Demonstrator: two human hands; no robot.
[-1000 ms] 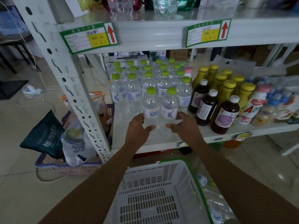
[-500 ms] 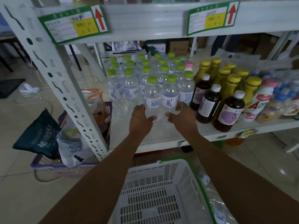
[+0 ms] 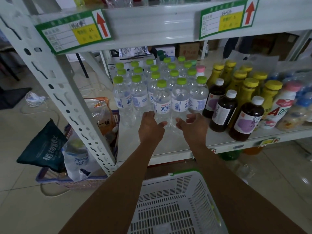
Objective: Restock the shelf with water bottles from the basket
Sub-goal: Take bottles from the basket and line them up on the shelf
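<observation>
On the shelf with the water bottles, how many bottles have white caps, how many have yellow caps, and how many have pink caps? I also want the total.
White-capped dark bottles: 3
Yellow-capped bottles: 7
Pink-capped bottles: 2
Total: 12

green-capped clear water bottles [image 3: 162, 100]; white slotted basket [image 3: 175, 205].

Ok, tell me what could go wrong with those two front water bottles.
The left hand and right hand sit at the bases of the two front water bottles; a nudge might tip them. A toppled one could knock the dark bottles beside them, or roll off the shelf edge.
</observation>
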